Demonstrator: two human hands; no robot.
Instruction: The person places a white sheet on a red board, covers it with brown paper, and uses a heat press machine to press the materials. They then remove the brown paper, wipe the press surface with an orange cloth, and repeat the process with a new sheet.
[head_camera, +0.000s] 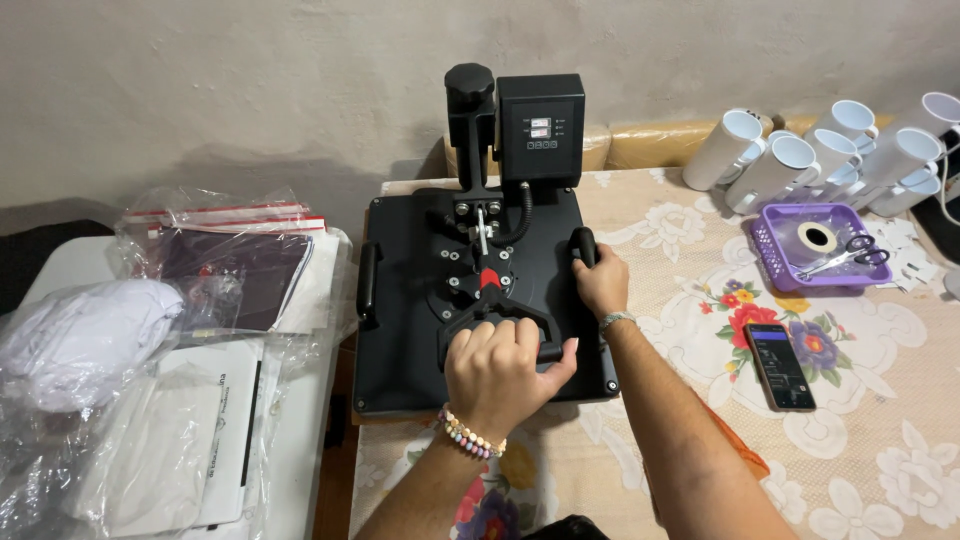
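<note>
A black heat press stands on the table with its top plate down and a control box at the back. My left hand is closed around the press's front lever handle, a beaded bracelet on the wrist. My right hand grips the right side handle of the plate, a thin bracelet on that wrist. The left side handle is free.
A floral tablecloth covers the table. A phone lies to the right of my arm. A purple basket holds a tape roll and scissors. White mugs stand at the back right. Plastic-wrapped sheets and fabric lie left.
</note>
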